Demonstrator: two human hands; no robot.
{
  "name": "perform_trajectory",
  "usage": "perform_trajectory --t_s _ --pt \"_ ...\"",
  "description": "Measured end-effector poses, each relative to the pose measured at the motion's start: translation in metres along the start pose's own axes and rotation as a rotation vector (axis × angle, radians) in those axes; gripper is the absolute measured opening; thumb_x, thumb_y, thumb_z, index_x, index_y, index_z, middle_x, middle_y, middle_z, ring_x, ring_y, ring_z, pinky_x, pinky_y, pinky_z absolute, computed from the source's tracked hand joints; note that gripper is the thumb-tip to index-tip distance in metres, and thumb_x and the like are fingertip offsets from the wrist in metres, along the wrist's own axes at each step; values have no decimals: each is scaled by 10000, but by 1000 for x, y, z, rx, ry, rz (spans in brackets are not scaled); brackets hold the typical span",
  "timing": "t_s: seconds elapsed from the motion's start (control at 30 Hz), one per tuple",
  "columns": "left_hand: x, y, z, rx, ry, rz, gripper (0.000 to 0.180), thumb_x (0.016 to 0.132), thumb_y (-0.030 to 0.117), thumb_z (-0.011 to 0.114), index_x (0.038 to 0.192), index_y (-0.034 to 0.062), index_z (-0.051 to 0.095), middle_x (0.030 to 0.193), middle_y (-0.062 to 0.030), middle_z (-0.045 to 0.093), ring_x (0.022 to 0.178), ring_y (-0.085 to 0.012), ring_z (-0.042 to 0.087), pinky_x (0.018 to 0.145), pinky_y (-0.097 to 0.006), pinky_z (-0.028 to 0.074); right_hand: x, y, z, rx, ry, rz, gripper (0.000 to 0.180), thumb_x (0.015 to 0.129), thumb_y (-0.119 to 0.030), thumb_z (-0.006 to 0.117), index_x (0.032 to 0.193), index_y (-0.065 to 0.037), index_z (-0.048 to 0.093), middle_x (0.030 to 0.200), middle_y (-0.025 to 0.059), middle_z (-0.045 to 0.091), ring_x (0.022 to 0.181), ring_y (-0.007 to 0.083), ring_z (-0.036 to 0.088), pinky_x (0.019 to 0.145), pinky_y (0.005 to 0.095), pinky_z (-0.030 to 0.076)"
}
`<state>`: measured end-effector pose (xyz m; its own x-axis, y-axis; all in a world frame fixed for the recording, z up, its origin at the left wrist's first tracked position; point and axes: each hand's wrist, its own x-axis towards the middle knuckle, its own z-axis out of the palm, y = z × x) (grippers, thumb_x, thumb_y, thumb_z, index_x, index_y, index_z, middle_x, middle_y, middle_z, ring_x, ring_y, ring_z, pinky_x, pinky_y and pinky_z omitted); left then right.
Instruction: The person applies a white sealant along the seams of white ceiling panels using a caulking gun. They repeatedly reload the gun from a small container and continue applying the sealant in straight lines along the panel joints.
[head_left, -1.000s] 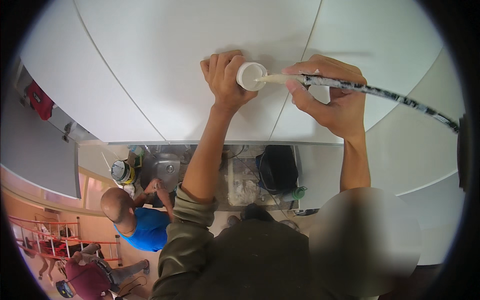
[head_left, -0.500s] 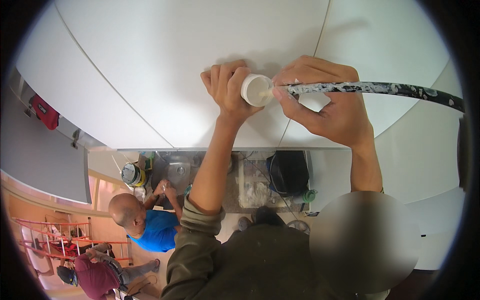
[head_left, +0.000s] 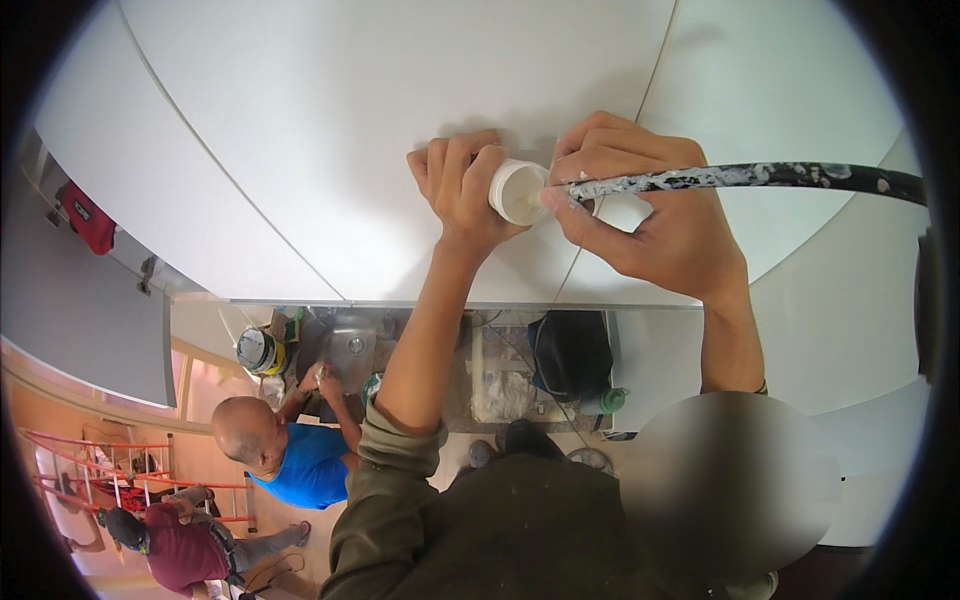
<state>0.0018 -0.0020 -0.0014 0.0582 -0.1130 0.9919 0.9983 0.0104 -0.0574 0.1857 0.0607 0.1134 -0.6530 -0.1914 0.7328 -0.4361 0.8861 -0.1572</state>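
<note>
Left hand (head_left: 462,190) curls tight around a small white cup (head_left: 516,191) held against the white panel (head_left: 400,120); right hand (head_left: 650,205) pinches a paint-spattered brush handle (head_left: 740,177), tip at the cup's mouth

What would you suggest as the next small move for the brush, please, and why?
Probably draw the brush tip out of the small white cup and bring it to the seam between the white panels. The right hand holds the paint-spattered brush handle with its tip in the cup, which the left hand steadies beside that seam.
</note>
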Motion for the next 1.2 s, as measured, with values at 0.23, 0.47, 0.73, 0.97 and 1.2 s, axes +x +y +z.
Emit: perform_trajectory --t_s 0.23,0.47,0.73,0.97,1.2 --pt "2 0 -2 -3 2 -11 486 689 489 769 880 95 558 837 -60 607 705 -221 455 715 -380 285 3 -3 1 7 -4 41 115 733 17 733 831 9 672 776 98 646 753 237 613 606 303 471" --pt "3 2 1 -10 6 -9 469 687 467 774 892 106 556 854 -48 604 711 -218 472 710 -382 285 3 0 0 -3 -9 22 142 812 -120 722 821 5 654 800 82 633 720 219 596 624 313 477" --pt "4 7 0 9 -17 -21 429 680 388 791 894 99 557 848 -57 606 717 -229 480 715 -391 294 -13 11 -18 328 82 238 32 842 20 683 844 29 653 794 93 625 684 140 551 573 277 446" --pt "3 10 -4 26 -58 -52 440 649 315 854 914 109 569 890 -50 615 769 -238 514 743 -399 306 -22 28 -40 713 310 237 121 937 -54 605 915 57 649 753 103 645 606 163 624 532 264 502" --pt "0 9 -1 53 -57 -32 457 675 292 844 959 102 541 874 -57 621 743 -235 518 724 -398 309 12 43 -92 406 518 6 239 913 -141 623 980 88 636 713 144 615 512 181 556 461 296 465"
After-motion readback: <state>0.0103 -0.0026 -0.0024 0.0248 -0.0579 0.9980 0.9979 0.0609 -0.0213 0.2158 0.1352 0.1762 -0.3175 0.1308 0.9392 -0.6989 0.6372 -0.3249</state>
